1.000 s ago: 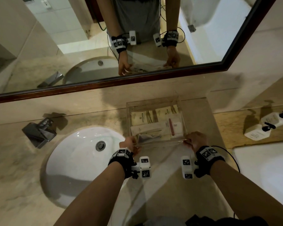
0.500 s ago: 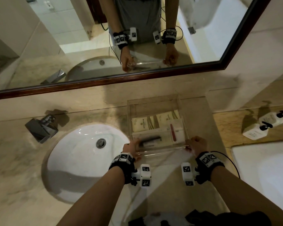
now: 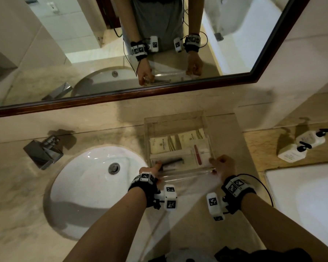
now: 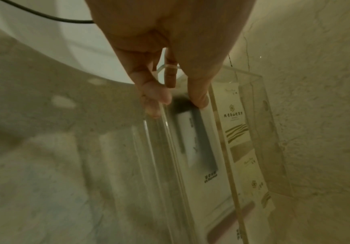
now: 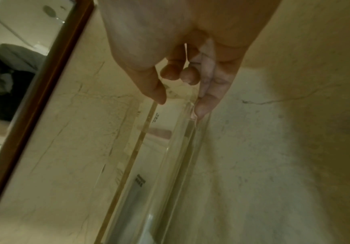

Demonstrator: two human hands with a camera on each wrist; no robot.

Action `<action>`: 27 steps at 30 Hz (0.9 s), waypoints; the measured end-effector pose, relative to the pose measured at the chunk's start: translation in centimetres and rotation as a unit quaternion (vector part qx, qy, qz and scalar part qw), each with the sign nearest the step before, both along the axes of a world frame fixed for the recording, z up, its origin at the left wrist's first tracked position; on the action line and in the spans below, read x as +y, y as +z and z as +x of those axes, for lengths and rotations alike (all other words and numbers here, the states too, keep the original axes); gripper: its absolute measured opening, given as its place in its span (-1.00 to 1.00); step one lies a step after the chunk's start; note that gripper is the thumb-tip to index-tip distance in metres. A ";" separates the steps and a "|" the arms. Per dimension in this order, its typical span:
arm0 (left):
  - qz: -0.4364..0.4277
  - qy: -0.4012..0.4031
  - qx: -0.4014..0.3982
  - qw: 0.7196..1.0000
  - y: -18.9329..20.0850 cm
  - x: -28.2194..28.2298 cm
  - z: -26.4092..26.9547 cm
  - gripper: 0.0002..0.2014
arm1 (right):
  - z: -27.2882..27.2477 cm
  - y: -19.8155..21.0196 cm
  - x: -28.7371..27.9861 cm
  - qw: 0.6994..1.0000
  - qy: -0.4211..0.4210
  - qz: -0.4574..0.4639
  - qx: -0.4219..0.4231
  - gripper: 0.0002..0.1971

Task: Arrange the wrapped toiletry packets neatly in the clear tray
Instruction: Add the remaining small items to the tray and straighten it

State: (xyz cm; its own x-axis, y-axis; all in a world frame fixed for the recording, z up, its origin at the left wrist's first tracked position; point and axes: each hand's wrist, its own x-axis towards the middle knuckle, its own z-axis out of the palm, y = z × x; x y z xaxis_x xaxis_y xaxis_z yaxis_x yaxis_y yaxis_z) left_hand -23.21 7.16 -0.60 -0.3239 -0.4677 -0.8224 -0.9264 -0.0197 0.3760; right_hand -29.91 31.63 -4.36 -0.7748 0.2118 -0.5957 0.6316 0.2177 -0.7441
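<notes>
Over the last second the clear tray has slid a little nearer the wall on the bench. The left hand and right hand each pinch a near corner. The packets lie flat inside, so this seems final straightening.

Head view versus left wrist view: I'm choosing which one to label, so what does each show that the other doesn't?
Only the head view shows the right hand, sink drain, tap, mirror and two pump bottles. Only the left wrist view shows the left hand's fingers gripping the tray corner. Both show the left hand, the clear tray and its wrapped packets.
</notes>
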 end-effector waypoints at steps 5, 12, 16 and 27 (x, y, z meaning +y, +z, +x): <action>-0.007 0.015 0.000 1.000 -2.9 -1.0 -0.9 0.06 | -0.2 -0.4 0.2 0.999 0.036 0.011 0.018 -0.74; 0.056 0.096 0.048 0.993 -3.3 -1.0 -0.5 -0.20 | 0.0 0.8 -0.8 0.999 -0.022 -0.043 0.002 -0.69; 0.057 0.140 0.060 0.987 -4.7 -1.3 -1.1 -0.14 | -0.1 1.0 -1.1 0.998 -0.035 -0.057 -0.005 -0.69; 0.144 0.195 0.076 0.967 -3.3 -1.6 -1.9 -0.78 | -2.0 2.9 -1.8 0.971 -0.160 -0.176 -0.039 -0.71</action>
